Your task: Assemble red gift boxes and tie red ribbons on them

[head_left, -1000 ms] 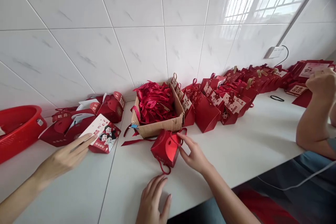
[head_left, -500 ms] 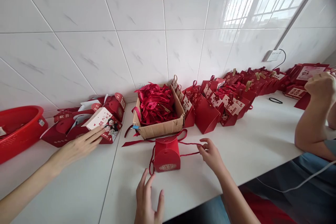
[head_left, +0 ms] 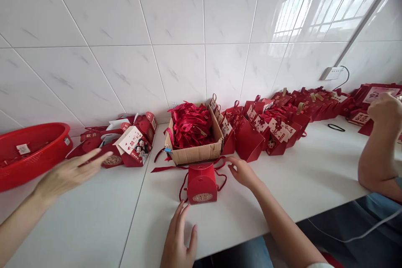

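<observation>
Red box [head_left: 202,184] in front of a carton [head_left: 199,155] of ribbons [head_left: 191,127], left hand [head_left: 179,238] and right hand [head_left: 244,172] spread, empty.

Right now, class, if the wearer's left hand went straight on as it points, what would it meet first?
The left hand would likely meet the red box just ahead, though the cord at its left side may come first; depth is unclear.

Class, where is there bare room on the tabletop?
Bare tabletop lies between the right hand and the rightmost forearm, and left of the left hand. Gift boxes and a ribbon-filled carton crowd the tiled wall.
</observation>
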Motion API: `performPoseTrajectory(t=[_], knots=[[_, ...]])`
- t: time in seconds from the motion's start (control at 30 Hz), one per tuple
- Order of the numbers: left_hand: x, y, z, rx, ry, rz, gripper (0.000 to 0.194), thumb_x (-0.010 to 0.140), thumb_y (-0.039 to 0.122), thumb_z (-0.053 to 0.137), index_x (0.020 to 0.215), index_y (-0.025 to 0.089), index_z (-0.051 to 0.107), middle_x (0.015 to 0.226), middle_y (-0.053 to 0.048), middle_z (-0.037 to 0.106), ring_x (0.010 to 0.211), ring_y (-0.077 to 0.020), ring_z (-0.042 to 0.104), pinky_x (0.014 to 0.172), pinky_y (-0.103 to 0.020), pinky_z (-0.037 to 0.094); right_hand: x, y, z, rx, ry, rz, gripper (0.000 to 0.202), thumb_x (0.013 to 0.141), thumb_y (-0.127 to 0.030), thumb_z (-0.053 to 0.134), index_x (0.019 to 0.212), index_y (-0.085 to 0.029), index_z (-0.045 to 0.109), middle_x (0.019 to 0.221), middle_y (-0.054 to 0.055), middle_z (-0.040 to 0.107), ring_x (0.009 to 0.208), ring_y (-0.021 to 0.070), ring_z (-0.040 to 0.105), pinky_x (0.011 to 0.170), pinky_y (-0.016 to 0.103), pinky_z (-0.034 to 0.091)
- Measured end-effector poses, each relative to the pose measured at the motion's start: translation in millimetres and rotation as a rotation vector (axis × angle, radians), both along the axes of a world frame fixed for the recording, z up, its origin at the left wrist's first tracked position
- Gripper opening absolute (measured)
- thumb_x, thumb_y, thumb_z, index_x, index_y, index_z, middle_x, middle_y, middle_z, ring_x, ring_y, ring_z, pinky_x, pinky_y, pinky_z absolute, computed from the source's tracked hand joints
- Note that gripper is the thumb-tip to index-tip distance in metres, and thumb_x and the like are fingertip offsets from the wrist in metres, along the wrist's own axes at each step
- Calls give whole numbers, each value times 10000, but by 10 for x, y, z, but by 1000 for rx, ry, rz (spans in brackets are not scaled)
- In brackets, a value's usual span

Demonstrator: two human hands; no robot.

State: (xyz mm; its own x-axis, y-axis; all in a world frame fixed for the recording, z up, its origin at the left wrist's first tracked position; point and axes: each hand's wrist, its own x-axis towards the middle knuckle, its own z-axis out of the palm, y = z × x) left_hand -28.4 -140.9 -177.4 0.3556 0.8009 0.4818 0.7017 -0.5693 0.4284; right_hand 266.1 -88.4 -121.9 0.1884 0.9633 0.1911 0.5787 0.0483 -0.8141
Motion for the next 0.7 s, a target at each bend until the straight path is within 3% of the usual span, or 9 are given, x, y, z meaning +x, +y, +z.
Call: performPoseTrajectory(t=[0.1,0.2,0.37,0.47,0.57,0.7], knots=[[-1,-7,8,25,4,2,433,920,227,490,1345,183,421,1351,-175,555,1229,-291,581,915,-431,580,-73,61,-95,-15,-103,64,333,734,-58,565,975,-238,708,1005,50,713,992,222,614,865,323,461],[-6,-11,6,36,10,-3,427,920,232,489,1340,189,424,1334,-171,569,1210,-288,596,903,-426,586,-58,-43,-173,-45,-154,25,213,756,-100,574,866,-213,717,843,65,693,871,227,614,770,310,460],[-5,13,-12,32,20,-15,418,928,261,487,1336,193,425,1338,-169,558,1212,-289,590,914,-430,580,164,-546,-250,-57,-82,-115,159,776,-156,547,733,-200,694,792,53,651,673,181,577,644,288,430],[-8,44,-24,33,23,-31,420,931,277,483,1338,195,421,1333,-166,554,1208,-288,588,918,-431,576,347,-967,-249,-33,48,-208,128,774,-268,621,687,-195,681,632,15,623,541,149,520,547,270,402],[-6,72,-25,50,27,-49,434,925,294,490,1341,190,417,1310,-170,565,1177,-293,604,904,-432,580,562,-1357,-200,80,218,-396,297,786,-455,646,720,-165,656,493,-15,528,453,124,466,453,247,372],[6,91,-21,13,-13,-18,489,917,327,505,1364,166,383,1261,-191,593,1095,-291,646,852,-410,597,864,-1709,7,399,382,-844,390,828,-557,585,879,-172,548,487,-75,400,393,75,344,380,208,248]])
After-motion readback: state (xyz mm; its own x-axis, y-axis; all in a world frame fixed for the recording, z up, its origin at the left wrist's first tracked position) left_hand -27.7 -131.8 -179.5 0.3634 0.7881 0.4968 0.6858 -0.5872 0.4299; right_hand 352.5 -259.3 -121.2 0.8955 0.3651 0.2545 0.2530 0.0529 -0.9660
